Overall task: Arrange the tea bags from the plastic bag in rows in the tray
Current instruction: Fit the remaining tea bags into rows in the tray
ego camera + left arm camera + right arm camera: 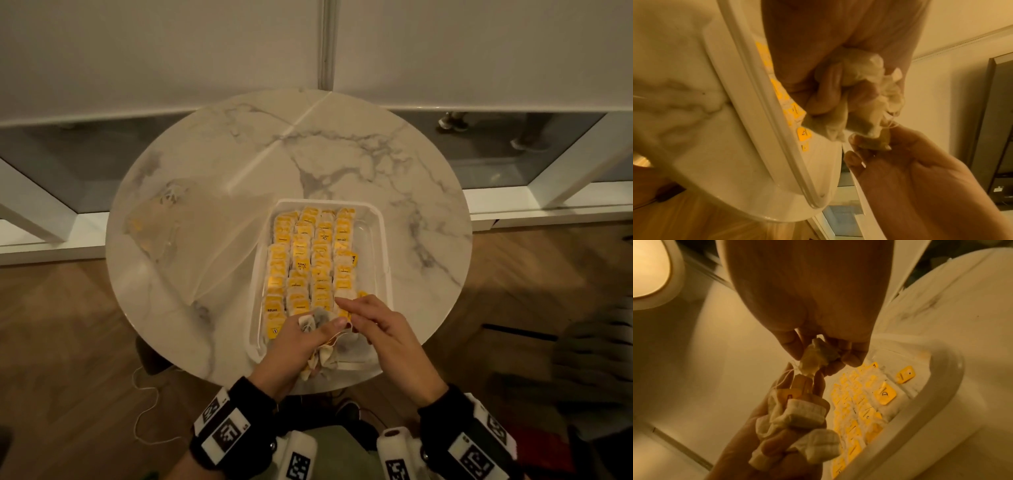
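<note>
A round marble table (342, 154) stands on a wood floor (68, 325) before a white wall (154, 51). A thin cord (144, 404) trails on the floor beside it.

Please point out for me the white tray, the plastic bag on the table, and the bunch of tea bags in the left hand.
white tray (385, 246): head view, on its bare right rim.
plastic bag (205, 240): head view, on its clear middle.
bunch of tea bags (797, 417): right wrist view, on one white bag.
left hand (294, 337): head view, on its back.

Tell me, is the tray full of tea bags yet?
Nearly full. Four rows of yellow-tagged tea bags fill most of the tray; a bare strip remains along its right side.
</note>
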Demonstrator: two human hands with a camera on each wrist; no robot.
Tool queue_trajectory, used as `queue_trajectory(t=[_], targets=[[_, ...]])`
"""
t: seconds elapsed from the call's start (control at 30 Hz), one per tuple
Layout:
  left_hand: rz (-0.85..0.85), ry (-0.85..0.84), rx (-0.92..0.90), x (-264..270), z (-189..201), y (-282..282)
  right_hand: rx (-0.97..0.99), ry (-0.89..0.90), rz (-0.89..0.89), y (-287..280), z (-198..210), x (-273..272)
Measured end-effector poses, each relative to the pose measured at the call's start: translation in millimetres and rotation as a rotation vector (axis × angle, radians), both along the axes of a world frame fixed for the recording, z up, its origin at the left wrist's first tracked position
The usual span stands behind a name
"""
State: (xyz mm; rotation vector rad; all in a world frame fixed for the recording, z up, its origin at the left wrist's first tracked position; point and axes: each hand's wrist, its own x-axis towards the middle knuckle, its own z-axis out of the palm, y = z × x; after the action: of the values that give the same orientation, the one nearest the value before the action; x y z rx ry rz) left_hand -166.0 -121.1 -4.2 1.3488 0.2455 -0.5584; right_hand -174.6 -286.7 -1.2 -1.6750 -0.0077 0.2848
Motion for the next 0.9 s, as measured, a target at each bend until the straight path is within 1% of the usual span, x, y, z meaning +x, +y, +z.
queue_trajectory(t=[0.1,0.17,0.23,0.3,0.37,0.43,0.53,0.73,0.9], targets=[[0.042,-0.011,0.01,0.8,-2.3,1.8,-0.059,-0.053,0.05,0.1,0.8,-7.0],[0.022,-0.073,0.057,1.5,-3.1,4.0,-0.083,-0.056,0.043,-2.3,1.8,-10.4],[-0.047,-0.165,0.109,3.3,-2.1,7.1,-0.067,-0.022,0.008,-5.8,5.1,-10.9],[-0.15,-0.237,0.17,6.3,2.4,10.6,-0.055,0.033,0.02,-11.2,10.2,-6.5],[-0.23,-0.302,0.228,9.1,6.2,13.6,-0.126,0.047,0.086,-18.5,15.0,1.1],[-0.256,-0.34,0.26,11.7,8.5,15.8,-0.203,0.038,0.155,-24.8,19.2,10.2],[-0.173,-0.309,0.261,13.2,7.8,19.2,-0.253,0.04,0.211,-31.3,23.0,21.6],[0.023,-0.199,0.233,4.7,-0.9,36.1,-0.434,0.015,0.223,-36.9,14.4,35.0],[0.088,-0.171,0.245,-3.0,-7.9,47.2,-0.536,0.004,0.238,-28.6,9.0,40.4]])
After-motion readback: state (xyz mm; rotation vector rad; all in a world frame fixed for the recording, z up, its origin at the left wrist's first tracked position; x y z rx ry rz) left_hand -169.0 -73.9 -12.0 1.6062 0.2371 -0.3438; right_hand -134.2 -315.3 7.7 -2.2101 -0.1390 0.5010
